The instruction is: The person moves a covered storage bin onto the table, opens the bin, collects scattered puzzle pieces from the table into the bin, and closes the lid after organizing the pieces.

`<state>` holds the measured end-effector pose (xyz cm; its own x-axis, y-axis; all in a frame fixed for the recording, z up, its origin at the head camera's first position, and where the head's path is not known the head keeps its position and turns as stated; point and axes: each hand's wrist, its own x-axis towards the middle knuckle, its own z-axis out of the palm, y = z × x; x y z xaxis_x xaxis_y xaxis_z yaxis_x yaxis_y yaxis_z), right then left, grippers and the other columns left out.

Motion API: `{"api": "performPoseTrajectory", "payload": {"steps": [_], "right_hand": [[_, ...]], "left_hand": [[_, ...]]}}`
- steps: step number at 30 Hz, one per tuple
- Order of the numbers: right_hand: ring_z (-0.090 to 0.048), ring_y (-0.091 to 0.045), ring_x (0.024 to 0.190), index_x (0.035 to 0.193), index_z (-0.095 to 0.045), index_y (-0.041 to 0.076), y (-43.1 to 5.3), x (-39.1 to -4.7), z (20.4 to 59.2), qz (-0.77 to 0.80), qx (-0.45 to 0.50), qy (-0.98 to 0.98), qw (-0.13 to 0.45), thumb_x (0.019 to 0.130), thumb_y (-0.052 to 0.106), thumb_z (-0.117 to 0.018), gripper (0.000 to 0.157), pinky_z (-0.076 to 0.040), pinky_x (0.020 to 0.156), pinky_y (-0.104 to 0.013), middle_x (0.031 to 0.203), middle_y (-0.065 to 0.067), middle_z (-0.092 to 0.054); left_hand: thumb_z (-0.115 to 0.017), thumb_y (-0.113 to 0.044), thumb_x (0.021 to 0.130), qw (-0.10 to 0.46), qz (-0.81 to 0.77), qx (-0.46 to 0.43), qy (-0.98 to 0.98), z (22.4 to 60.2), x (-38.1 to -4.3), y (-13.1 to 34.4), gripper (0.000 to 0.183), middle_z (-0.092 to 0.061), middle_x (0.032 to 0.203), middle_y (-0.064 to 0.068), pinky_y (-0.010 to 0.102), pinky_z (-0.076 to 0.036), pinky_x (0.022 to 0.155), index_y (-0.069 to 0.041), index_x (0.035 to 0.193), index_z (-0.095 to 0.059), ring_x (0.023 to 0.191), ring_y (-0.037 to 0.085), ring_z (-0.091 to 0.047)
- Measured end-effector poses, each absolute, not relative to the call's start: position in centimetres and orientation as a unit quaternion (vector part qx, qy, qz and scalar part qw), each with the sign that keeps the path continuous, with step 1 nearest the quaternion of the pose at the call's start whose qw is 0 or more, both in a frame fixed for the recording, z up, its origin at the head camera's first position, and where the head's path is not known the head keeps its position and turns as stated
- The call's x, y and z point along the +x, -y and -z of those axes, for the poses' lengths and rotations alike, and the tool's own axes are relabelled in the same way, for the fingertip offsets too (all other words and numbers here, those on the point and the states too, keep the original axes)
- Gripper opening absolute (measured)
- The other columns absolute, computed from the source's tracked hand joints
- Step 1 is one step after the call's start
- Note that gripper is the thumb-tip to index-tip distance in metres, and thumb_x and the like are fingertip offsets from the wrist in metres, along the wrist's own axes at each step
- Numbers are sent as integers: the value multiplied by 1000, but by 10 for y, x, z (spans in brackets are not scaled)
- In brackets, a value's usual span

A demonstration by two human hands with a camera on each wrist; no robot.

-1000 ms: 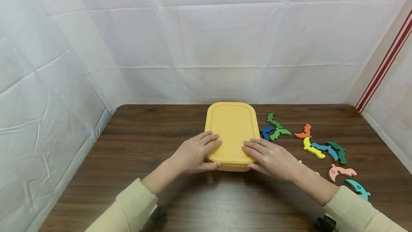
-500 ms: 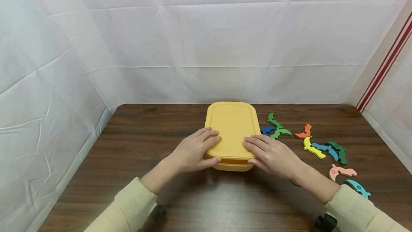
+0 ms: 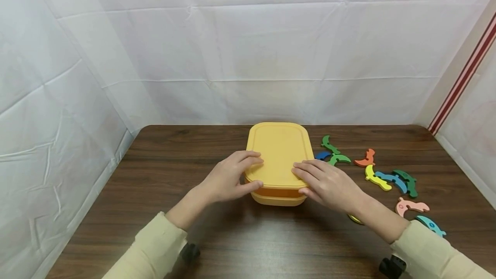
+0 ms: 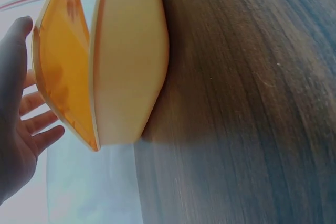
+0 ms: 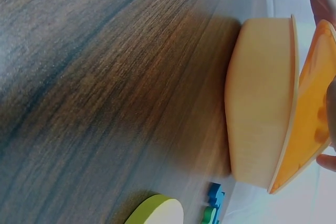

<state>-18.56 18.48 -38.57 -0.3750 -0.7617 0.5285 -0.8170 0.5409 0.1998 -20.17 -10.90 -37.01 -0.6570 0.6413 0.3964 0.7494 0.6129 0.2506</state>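
Observation:
A yellow lidded box stands at the table's middle, and its lid is tilted up along the near edge. The orange-looking underside of the lid shows in both wrist views, with a gap above the box wall. My right hand grips the lid's near right corner, fingers on top and thumb under the edge. My left hand is at the near left corner with fairly straight fingers over the lid. Its thumb lies beside the lid's edge in the left wrist view. The box's contents are hidden.
Several coloured crescent-shaped pieces lie right of the box, including an orange piece, a pink piece and a teal piece. A yellow piece lies under my right forearm. White cloth hangs behind the table.
The lid's near edge has risen off the box, opening a gap at the front. My left hand has shifted slightly up and left; my right hand has risen a little with the lid.

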Motion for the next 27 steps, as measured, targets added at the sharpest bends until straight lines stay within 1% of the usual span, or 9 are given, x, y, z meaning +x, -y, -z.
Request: {"api": "performPoseTrajectory", "payload": {"steps": [5, 10, 13, 16, 20, 24, 27], "right_hand": [[-57, -27, 106, 120, -59, 4, -184, -188, 387, -63, 484, 812, 318, 98, 42, -35, 50, -51, 86, -40, 117, -9, -61], [-59, -27, 103, 118, -60, 3, -183, -190, 386, -69, 488, 803, 336, 99, 41, -34, 50, -52, 84, -41, 115, -10, -62], [-59, -27, 102, 118, -60, 3, -183, -191, 386, -70, 489, 800, 340, 99, 41, -35, 49, -52, 84, -41, 114, -10, -63], [-59, -28, 102, 118, -60, 3, -183, -192, 386, -71, 490, 799, 342, 98, 41, -35, 49, -52, 84, -41, 114, -10, -63], [-59, -28, 103, 118, -60, 3, -183, -193, 386, -72, 490, 799, 342, 98, 41, -36, 49, -52, 84, -41, 114, -10, -63], [-59, -27, 102, 118, -60, 3, -183, -192, 386, -73, 491, 798, 342, 98, 41, -37, 48, -52, 84, -40, 114, -10, -63], [-59, -27, 102, 118, -60, 3, -183, -192, 385, -74, 492, 797, 342, 98, 41, -37, 48, -52, 83, -40, 114, -10, -63]], "left_hand": [[-62, -38, 85, 135, 260, -378, 878, 370, -206, 110, 41, -55, 125, -1, 33, -46, 95, -15, 119, -59, 117, 14, -50], [-62, -30, 86, 148, 315, -366, 863, 371, -213, 111, 34, -58, 120, 2, 34, -47, 92, -11, 114, -60, 112, 15, -54], [-63, -26, 86, 153, 351, -350, 855, 370, -216, 111, 31, -59, 118, 3, 34, -49, 89, -8, 112, -62, 107, 15, -56], [-63, -20, 85, 148, 386, -325, 851, 370, -220, 112, 29, -60, 114, 4, 36, -52, 83, -6, 111, -62, 102, 19, -59], [-62, -19, 86, 105, 432, -261, 857, 369, -225, 113, 30, -61, 112, 7, 37, -54, 80, -6, 113, -61, 99, 23, -60], [-61, -24, 87, 33, 481, -179, 858, 368, -228, 114, 35, -58, 118, 7, 33, -55, 79, -12, 120, -58, 101, 19, -60], [-61, -28, 87, -4, 503, -135, 854, 368, -231, 114, 38, -56, 124, 5, 33, -54, 80, -15, 123, -55, 105, 18, -59]]}}
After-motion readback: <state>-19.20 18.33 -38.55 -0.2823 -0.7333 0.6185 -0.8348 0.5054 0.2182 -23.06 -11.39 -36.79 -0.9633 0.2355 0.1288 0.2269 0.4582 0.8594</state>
